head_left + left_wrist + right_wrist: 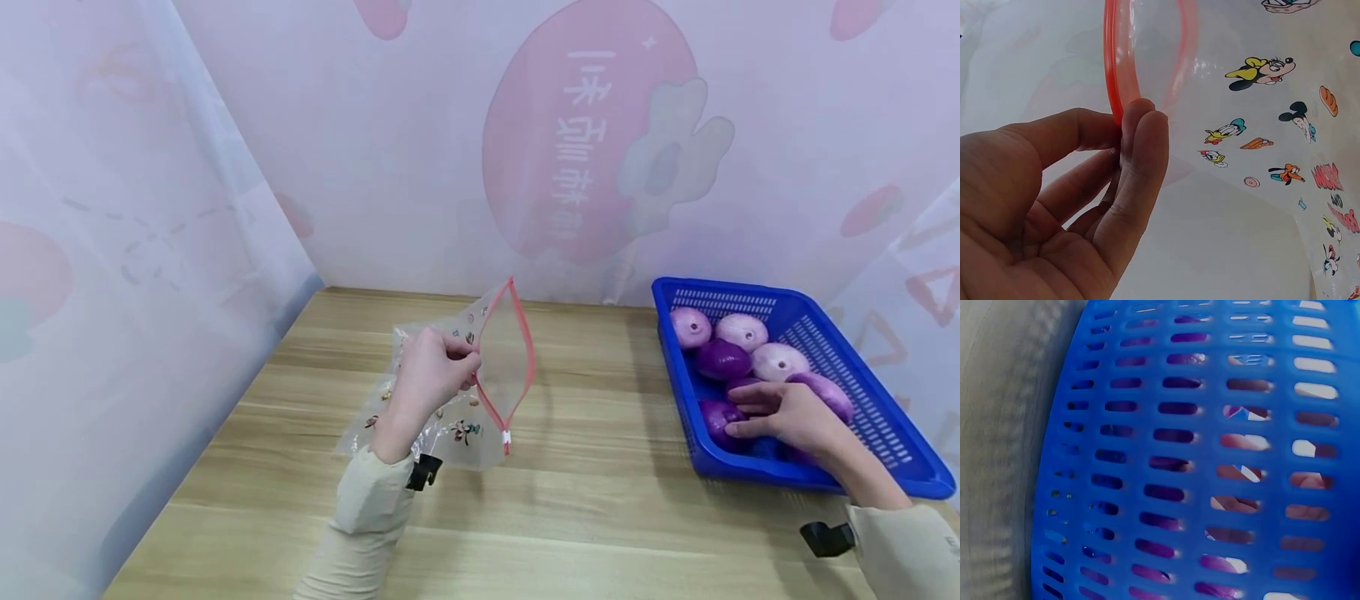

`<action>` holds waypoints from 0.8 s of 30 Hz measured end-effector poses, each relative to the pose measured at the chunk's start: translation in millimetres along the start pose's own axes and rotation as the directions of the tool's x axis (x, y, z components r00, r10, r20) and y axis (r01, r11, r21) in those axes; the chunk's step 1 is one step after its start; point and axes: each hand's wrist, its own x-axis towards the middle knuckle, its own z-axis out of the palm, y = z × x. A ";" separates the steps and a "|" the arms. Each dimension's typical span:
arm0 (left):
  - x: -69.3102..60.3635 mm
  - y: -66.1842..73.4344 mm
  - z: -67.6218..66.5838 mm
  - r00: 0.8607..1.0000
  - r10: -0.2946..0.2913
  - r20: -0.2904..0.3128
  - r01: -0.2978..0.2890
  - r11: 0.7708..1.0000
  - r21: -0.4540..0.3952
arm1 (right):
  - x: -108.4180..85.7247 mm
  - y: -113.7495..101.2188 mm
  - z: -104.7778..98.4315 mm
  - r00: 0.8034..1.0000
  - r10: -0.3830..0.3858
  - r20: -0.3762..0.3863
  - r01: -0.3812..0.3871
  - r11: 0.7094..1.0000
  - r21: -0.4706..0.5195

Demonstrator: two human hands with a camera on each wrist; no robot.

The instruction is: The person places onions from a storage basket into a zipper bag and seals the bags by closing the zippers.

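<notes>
My left hand [433, 371] pinches the near side of a clear zip bag's red-edged mouth; the left wrist view shows the thumb and fingertips [1147, 134] meeting at the red strip. The zip bag [468, 433] has cartoon prints, and its mouth gapes toward the right, with a white slider [506, 437] at the lower end. Inside a blue basket [678, 400], my right hand [795, 417] reaches over a purple onion [716, 417], its thumb and fingers apart at the onion's right side. In the right wrist view the basket wall mostly hides that hand.
Several more onions [780, 362], some with pale ends turned up, lie in the basket beside the right hand. The wooden table [600, 517] ends at a printed cloth [420, 167] behind, and another cloth side [150, 250] hangs at the left.
</notes>
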 end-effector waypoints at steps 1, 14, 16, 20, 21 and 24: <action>0.2 -0.2 0.1 1.000 0.001 0.000 -0.001 1.000 0.003 | -0.1 0.2 0.5 1.000 -0.001 0.000 0.002 1.000 -0.023; 0.7 -1.9 0.7 1.000 -0.011 0.015 0.011 1.000 -0.018 | 0.6 -0.4 2.5 1.000 0.012 0.015 -0.010 0.991 -0.133; 1.4 -2.6 1.1 1.000 -0.014 0.014 0.014 1.000 -0.022 | 1.2 -0.8 2.2 1.000 0.017 0.015 -0.016 0.993 -0.121; 1.9 -3.1 1.0 1.000 -0.010 0.007 0.010 1.000 -0.020 | 2.2 -1.4 2.5 0.999 0.020 0.026 -0.016 0.985 -0.171; 2.0 -3.2 1.0 1.000 -0.009 0.006 0.009 1.000 -0.018 | 2.2 -1.4 2.7 0.999 0.019 0.030 -0.012 0.981 -0.195; 2.1 -2.9 0.7 1.000 -0.004 0.004 0.004 1.000 -0.011 | 1.8 -1.5 3.5 0.999 0.024 0.025 -0.017 0.968 -0.250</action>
